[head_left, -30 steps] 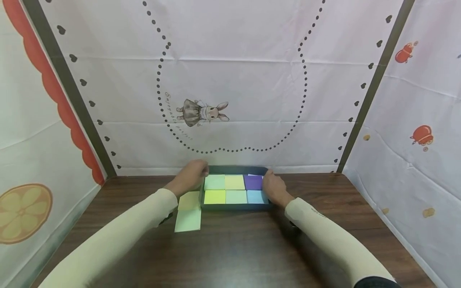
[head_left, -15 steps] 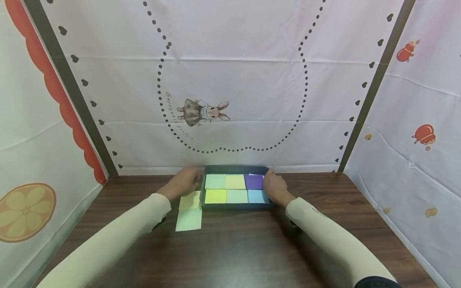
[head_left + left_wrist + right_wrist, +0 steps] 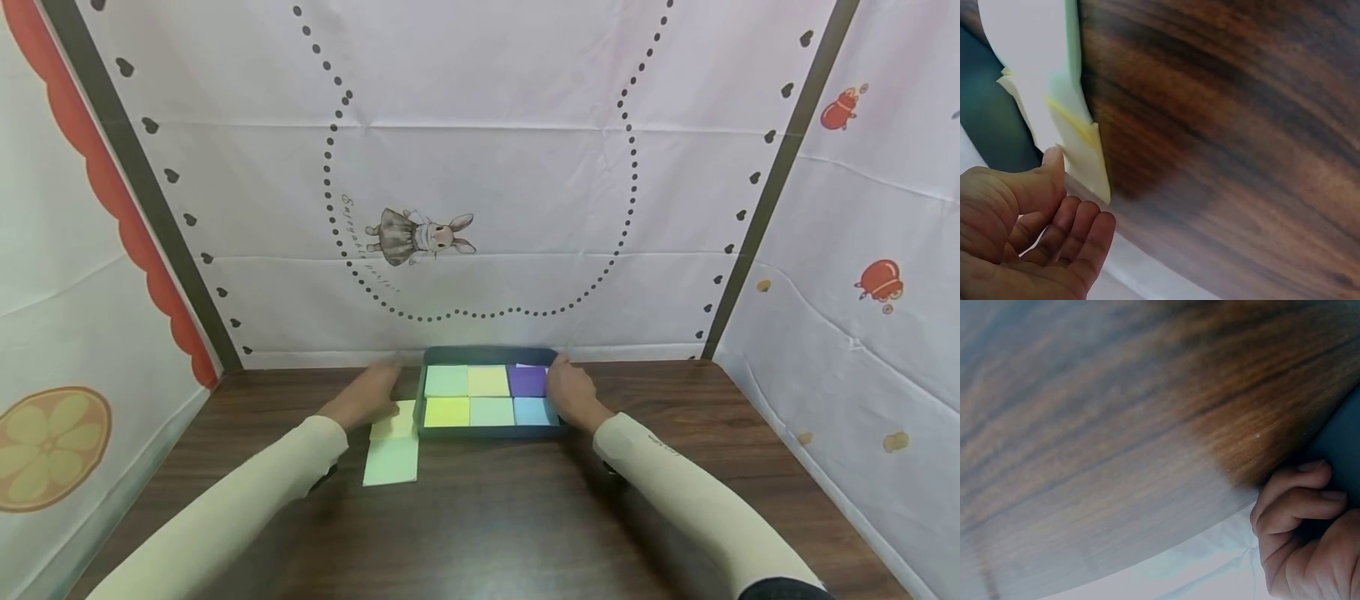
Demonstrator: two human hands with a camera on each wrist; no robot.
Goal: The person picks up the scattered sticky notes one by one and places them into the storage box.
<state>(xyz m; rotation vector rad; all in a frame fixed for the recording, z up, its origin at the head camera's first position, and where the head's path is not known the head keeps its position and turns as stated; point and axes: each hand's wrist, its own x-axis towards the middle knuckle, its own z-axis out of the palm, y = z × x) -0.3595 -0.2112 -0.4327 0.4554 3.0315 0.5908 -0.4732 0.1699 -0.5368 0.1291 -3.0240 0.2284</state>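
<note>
A dark blue tray (image 3: 491, 432) stands at the back of the table, holding two rows of square sticky note pads. The back row runs pale green (image 3: 446, 381), pale yellow (image 3: 488, 381) and purple (image 3: 527, 381); in front lie yellow (image 3: 447, 412), pale green (image 3: 492, 412) and blue (image 3: 534, 411) ones. My right hand (image 3: 572, 392) grips the tray's right side, fingers curled at its wall. Left of the tray, a pale yellow pad (image 3: 393, 420) overlaps a pale green pad (image 3: 391, 461). My left hand (image 3: 363, 396) is at the yellow pad's far edge, fingers loosely bent, thumb tip overlapping that edge in the left wrist view.
The dark wooden table (image 3: 495, 517) meets a white printed cloth (image 3: 480, 283) just behind the tray. More printed cloth (image 3: 862, 333) hangs at the left and right sides.
My left hand has moved from the tray's left back corner, leftward and nearer, to the loose yellow pad. The right hand and the tray have stayed in place.
</note>
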